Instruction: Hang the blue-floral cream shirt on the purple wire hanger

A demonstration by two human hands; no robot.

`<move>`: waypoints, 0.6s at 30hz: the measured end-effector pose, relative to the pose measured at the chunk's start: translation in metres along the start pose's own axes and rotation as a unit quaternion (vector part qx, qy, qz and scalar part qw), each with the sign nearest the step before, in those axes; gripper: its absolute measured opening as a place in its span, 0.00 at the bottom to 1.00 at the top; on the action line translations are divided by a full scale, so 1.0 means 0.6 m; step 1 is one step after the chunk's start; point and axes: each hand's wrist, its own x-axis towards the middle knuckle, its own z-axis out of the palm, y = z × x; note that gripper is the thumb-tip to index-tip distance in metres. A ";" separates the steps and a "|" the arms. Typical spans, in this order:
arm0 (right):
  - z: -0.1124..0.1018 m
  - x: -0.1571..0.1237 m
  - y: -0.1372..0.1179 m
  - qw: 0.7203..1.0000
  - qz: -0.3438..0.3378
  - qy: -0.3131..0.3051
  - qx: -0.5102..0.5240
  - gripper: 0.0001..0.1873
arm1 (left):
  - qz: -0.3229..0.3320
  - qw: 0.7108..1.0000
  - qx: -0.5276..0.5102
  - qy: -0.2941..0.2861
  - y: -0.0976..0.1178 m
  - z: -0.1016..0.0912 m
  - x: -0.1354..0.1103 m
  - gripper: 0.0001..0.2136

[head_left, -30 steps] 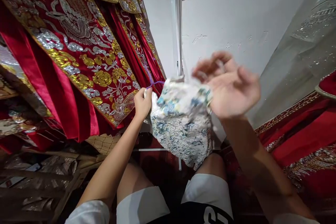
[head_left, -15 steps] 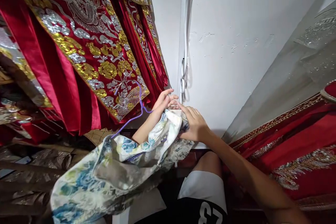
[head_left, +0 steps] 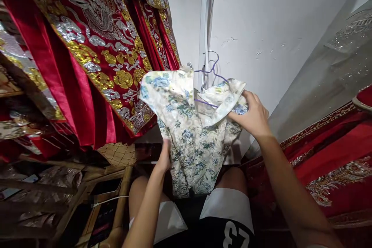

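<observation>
A white floral dress (head_left: 187, 135) with blue and green flowers hangs upright before me, its neckline facing me. Inside its neck is a purple wire hanger (head_left: 214, 70), the hook sticking up above the collar. My right hand (head_left: 254, 116) pinches the dress at its right shoulder, thumb in front and fingers behind. Lower down, my left hand (head_left: 165, 155) is closed on the left side edge of the dress, with most of its fingers hidden behind the cloth. The lower end of the dress drops between my knees.
Red costumes (head_left: 122, 73) with gold and silver sequins hang at the left. A bamboo stand (head_left: 124, 186) at lower left carries dark phones (head_left: 101, 217) and a white cable. A white wall (head_left: 247, 19) is ahead; red embroidered cloth (head_left: 343, 155) lies along the right.
The dress was bunched sideways on my lap with my left arm inside it; now it is turned upright and spread out. The left hand has come out to its side, and the hanger has moved right.
</observation>
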 end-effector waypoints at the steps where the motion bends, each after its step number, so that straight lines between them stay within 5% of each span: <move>1: 0.002 -0.001 -0.005 1.000 -0.008 -0.008 0.006 0.41 | -0.002 1.000 0.025 0.001 -0.014 0.001 -0.011 0.40; 5: 0.015 -0.041 0.010 0.996 -0.066 -0.028 0.060 0.42 | -0.008 0.998 0.059 -0.004 -0.066 -0.003 -0.053 0.40; 8: 0.041 -0.118 0.033 0.979 -0.091 -0.012 0.183 0.37 | -0.068 0.998 0.012 0.013 -0.092 -0.007 -0.079 0.40; 13: 0.136 -0.291 0.007 0.889 0.180 0.077 0.413 0.20 | -0.115 0.992 0.012 -0.052 -0.098 0.000 -0.104 0.41; 16: 0.181 -0.348 -0.037 0.839 0.237 -0.102 0.480 0.24 | -0.101 0.990 0.050 -0.087 -0.089 0.004 -0.111 0.41; 18: 0.191 -0.352 -0.054 0.832 0.226 -0.170 0.477 0.25 | -0.088 0.989 0.075 -0.096 -0.083 0.002 -0.115 0.41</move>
